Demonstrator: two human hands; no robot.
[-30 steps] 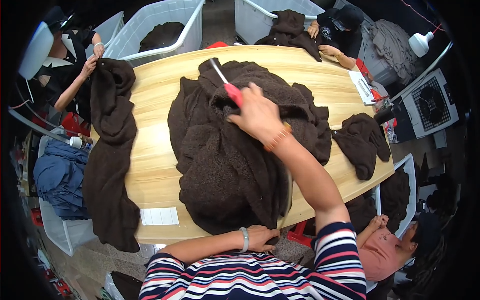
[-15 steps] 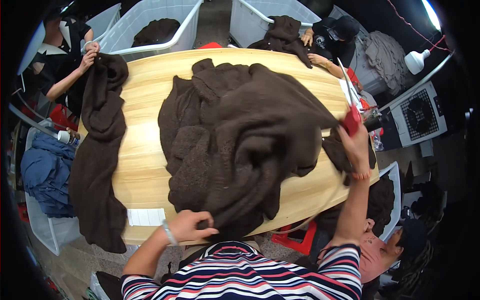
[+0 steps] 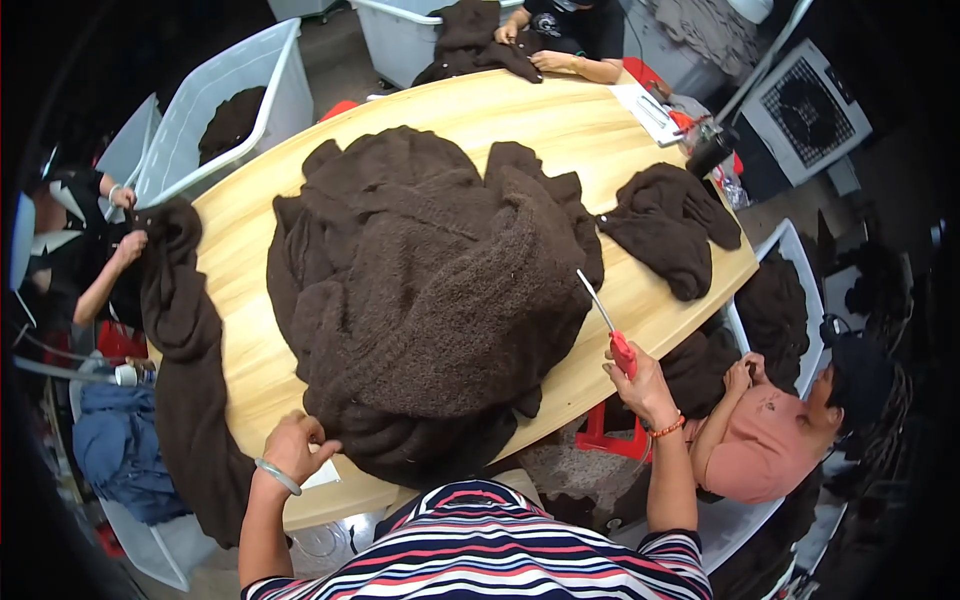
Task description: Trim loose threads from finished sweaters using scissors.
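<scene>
A large heap of dark brown fleecy garments covers the middle of the wooden table in front of me. My right hand grips red-handled scissors, their thin blades pointing up and left toward the heap's right edge, apart from the cloth. Beside the heap's lower left edge is my left hand, thumb and fingers apart and nothing visible in it. Partly under that hand, a white paper lies on the table. A smaller brown garment lies to the heap's right.
Another person at left holds a long brown garment draped over the table edge. A second person works on brown cloth at the far side; a third sits at right. White bins surround the table. A dark cylinder stands at the far right corner.
The brown garment that my right hand had lifted now lies spread on the heap. My right hand has come down and nearer with the scissors; my left hand has moved left. The view has turned.
</scene>
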